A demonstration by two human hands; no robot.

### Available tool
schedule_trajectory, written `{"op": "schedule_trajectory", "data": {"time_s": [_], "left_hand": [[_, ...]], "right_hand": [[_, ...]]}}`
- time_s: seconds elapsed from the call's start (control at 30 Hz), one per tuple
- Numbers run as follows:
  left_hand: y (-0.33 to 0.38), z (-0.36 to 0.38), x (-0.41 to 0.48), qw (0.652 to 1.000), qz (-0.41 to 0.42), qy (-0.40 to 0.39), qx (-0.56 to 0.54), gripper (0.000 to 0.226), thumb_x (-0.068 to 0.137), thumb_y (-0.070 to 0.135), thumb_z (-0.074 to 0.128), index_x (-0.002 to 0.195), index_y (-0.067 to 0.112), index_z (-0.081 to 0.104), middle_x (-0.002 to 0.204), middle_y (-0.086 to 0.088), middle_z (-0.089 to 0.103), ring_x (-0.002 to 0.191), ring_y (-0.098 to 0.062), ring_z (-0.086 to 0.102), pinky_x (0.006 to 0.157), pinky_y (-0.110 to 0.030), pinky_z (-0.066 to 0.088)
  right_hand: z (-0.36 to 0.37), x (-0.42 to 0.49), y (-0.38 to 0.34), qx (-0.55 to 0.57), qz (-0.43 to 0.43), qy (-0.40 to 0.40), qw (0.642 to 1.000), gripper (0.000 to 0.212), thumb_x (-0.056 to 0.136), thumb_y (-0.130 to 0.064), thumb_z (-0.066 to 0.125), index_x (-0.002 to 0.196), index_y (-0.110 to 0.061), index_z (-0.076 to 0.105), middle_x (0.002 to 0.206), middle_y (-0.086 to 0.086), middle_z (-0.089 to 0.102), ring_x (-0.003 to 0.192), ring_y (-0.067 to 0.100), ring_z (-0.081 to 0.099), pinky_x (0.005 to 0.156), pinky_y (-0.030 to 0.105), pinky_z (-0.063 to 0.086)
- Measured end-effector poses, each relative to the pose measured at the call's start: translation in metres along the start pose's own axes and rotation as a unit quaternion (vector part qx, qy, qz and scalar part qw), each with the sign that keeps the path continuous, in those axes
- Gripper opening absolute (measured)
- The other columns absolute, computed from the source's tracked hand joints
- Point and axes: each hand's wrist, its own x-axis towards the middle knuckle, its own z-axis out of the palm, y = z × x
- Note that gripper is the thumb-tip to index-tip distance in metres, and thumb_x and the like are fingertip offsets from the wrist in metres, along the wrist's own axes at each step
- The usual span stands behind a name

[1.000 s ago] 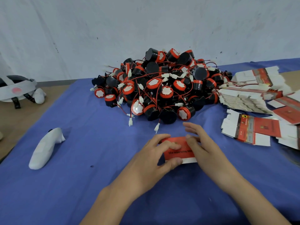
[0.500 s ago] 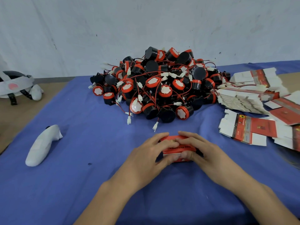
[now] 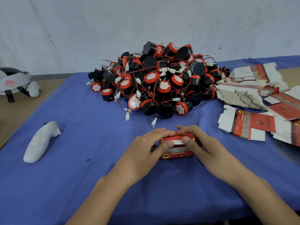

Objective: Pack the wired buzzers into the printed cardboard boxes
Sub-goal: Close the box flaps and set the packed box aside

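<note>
A long worktop (image 3: pixel 78 184) covered with a blue cloth fills most of what I see from here. At its far side, against the pale wall, lies a big heap of wired buzzers (image 3: pixel 155 82), black bodies with red rings, and their thin red wires and white plugs are tangled together. To the right of the heap are the flat printed cardboard boxes (image 3: pixel 240 96), many of them stacked and not yet folded, with some loose ones spread nearer to the person.

In front of the heap, near the person, both hands meet around one small red box (image 3: pixel 178 154), which stands on the cloth. The left hand (image 3: pixel 142 151) has its grip on the left end, with the thumb on the front face. The right hand (image 3: pixel 203 145) grasps the right end, and its fingers curl over the top, where a white flap shows. I cannot tell if a buzzer is already inside.

On the left part of the cloth lies a white handheld controller (image 3: pixel 40 142), well apart from the hands, and a headset (image 3: pixel 13 80) rests beyond the cloth edge.

I judge the task is only at its beginning. I see no finished box set aside, the heap looks almost full, and this one box seems to be in the folding or closing step. Nearly all buzzers remain to be packed.
</note>
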Motion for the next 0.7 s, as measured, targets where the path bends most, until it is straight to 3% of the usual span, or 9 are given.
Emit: {"op": "schedule_trajectory", "data": {"time_s": [0.13, 0.2, 0.3, 0.4, 0.57, 0.7], "left_hand": [[-0.001, -0.002, 0.000, 1.000, -0.006, -0.010, -0.009, 0.026, 0.088, 0.072, 0.046, 0.113, 0.080, 0.047, 0.125, 0.046, 0.047, 0.127, 0.017, 0.044, 0.087, -0.015, 0.052], [0.001, -0.003, -0.001, 1.000, -0.012, -0.017, -0.021, 0.030, 0.084, 0.072, 0.046, 0.113, 0.078, 0.049, 0.132, 0.039, 0.049, 0.127, 0.015, 0.046, 0.089, -0.019, 0.053], [0.002, -0.002, -0.003, 0.998, -0.033, -0.026, -0.036, 0.031, 0.082, 0.066, 0.047, 0.113, 0.065, 0.054, 0.130, 0.040, 0.050, 0.108, 0.005, 0.062, 0.086, -0.028, 0.057], [0.002, -0.003, -0.004, 0.998, -0.047, -0.029, -0.040, 0.030, 0.081, 0.063, 0.047, 0.108, 0.055, 0.055, 0.133, 0.038, 0.047, 0.098, 0.001, 0.067, 0.085, -0.034, 0.058], [-0.003, -0.004, -0.007, 0.999, -0.019, -0.030, -0.006, 0.023, 0.084, 0.064, 0.046, 0.104, 0.058, 0.057, 0.141, 0.040, 0.040, 0.108, 0.004, 0.062, 0.087, -0.023, 0.055], [-0.006, -0.007, -0.010, 0.999, 0.015, -0.024, 0.016, 0.026, 0.088, 0.073, 0.044, 0.107, 0.063, 0.058, 0.143, 0.043, 0.035, 0.124, 0.012, 0.049, 0.091, -0.018, 0.050]], "right_hand": [[-0.002, 0.001, 0.001, 0.019, 0.007, -0.006, 1.000, 0.032, 0.094, -0.061, 0.049, 0.125, -0.051, 0.055, 0.124, -0.031, 0.062, 0.106, -0.001, 0.066, 0.085, 0.018, 0.051], [-0.002, 0.002, 0.002, 0.030, 0.009, -0.011, 0.999, 0.032, 0.091, -0.061, 0.053, 0.122, -0.053, 0.057, 0.128, -0.034, 0.059, 0.110, -0.004, 0.065, 0.090, 0.022, 0.051], [-0.002, 0.003, 0.003, 0.039, 0.008, -0.016, 0.999, 0.029, 0.087, -0.060, 0.057, 0.115, -0.052, 0.062, 0.135, -0.040, 0.052, 0.113, -0.009, 0.061, 0.091, 0.017, 0.053], [-0.002, 0.004, 0.005, 0.039, 0.004, -0.009, 0.999, 0.028, 0.088, -0.057, 0.058, 0.113, -0.048, 0.065, 0.137, -0.039, 0.051, 0.113, -0.010, 0.061, 0.091, 0.011, 0.049], [-0.001, 0.002, 0.005, 0.018, -0.001, -0.011, 1.000, 0.029, 0.086, -0.064, 0.054, 0.111, -0.053, 0.064, 0.138, -0.043, 0.047, 0.116, -0.012, 0.057, 0.089, 0.007, 0.046], [-0.004, 0.002, 0.007, 0.004, 0.004, -0.024, 1.000, 0.028, 0.086, -0.061, 0.060, 0.111, -0.050, 0.066, 0.142, -0.041, 0.043, 0.121, -0.012, 0.054, 0.096, 0.019, 0.045]]}}
